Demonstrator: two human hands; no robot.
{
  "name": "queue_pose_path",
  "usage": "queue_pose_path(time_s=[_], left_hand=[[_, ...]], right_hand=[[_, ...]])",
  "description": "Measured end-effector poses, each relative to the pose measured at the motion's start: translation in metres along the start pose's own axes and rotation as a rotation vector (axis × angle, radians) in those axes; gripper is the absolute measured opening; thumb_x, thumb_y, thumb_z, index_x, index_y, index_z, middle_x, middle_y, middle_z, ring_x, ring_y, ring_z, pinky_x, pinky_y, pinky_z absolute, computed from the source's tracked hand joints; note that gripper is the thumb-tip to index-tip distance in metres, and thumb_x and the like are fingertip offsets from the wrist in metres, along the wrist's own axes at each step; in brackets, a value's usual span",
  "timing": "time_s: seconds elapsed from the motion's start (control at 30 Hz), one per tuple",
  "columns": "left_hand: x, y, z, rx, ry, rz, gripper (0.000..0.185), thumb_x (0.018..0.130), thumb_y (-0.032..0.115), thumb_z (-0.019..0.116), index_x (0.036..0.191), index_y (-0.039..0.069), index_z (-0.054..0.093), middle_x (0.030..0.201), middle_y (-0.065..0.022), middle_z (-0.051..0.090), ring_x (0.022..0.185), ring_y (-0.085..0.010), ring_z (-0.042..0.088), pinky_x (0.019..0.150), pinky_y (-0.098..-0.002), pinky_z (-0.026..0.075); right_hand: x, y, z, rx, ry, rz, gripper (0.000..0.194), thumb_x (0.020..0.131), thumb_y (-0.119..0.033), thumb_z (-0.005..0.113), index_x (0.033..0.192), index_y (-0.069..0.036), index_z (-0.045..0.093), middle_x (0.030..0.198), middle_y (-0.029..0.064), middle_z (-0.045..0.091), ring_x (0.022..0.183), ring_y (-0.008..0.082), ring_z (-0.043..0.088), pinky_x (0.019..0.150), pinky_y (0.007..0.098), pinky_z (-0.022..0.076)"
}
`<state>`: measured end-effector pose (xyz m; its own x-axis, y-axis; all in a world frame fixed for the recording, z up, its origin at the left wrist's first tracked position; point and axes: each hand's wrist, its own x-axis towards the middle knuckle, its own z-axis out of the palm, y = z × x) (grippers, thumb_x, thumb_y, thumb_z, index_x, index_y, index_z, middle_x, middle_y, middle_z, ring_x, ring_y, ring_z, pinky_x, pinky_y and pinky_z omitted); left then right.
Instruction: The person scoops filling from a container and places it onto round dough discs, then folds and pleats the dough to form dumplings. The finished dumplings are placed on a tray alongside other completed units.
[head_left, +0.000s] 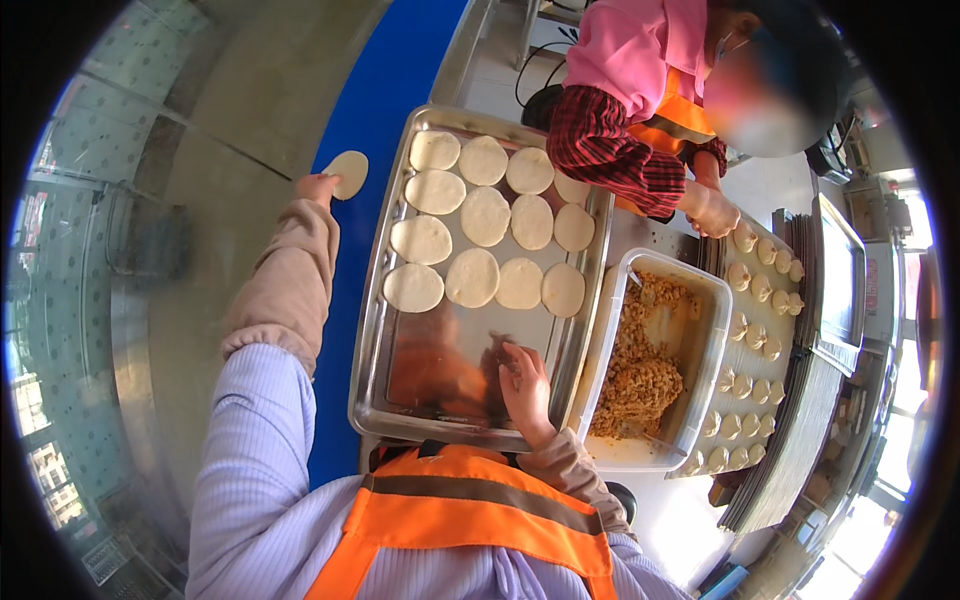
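A round dough wrapper (351, 175) is pinched by its left edge in my left hand (318, 187), over the blue belt surface at the upper left. My right hand (527, 390) hangs over the bare near part of a metal tray (442, 352), fingers curled and apart, holding nothing that I can see. Several flat dough wrappers (472, 277) lie in rows on the tray's far part; a co-worker's arm partly hides one at the upper right. To the tray's right stands a clear plastic tub (714, 315) with crumbly brown filling (637, 382) in it.
A co-worker (630, 90) in pink with an orange apron leans in at the upper right, both hands (712, 214) together by a board of pleated buns (750, 424). Stacked boards (795, 450) stand at the far right. The blue belt (375, 112) runs along the metal tray's left side.
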<state>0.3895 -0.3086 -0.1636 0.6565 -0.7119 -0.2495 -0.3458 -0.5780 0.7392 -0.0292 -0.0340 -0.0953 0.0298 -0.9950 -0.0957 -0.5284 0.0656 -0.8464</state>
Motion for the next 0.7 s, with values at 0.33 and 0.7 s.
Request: queue_pose_path(time_s=[0.33,0.7], left_hand=[[-0.117,0.028,-0.064,-1.093,-0.528,-0.159,0.034,0.082,0.001,0.056,0.116,0.001,0.054,0.106,-0.0125,0.062,0.097,-0.0242,0.061,0.085,-0.0371,0.052],[-0.326,-0.042,-0.064,-0.856,-0.602,-0.522,0.05,0.084,0.004,0.052,0.133,0.003,0.043,0.118,-0.0073,0.056,0.105,-0.0193,0.056,0.089,-0.0317,0.046]], right_hand=[[0.021,-0.035,0.021,0.109,-0.088,-0.078,0.031,0.083,-0.008,0.061,0.114,-0.005,0.059,0.106,0.0111,0.059,0.096,0.0257,0.058,0.079,0.0337,0.0516],[0.059,-0.048,0.091,0.91,-0.453,0.52,0.046,0.093,-0.017,0.055,0.132,0.004,0.042,0.114,0.0115,0.059,0.1,0.0158,0.058,0.084,0.0281,0.0478]])
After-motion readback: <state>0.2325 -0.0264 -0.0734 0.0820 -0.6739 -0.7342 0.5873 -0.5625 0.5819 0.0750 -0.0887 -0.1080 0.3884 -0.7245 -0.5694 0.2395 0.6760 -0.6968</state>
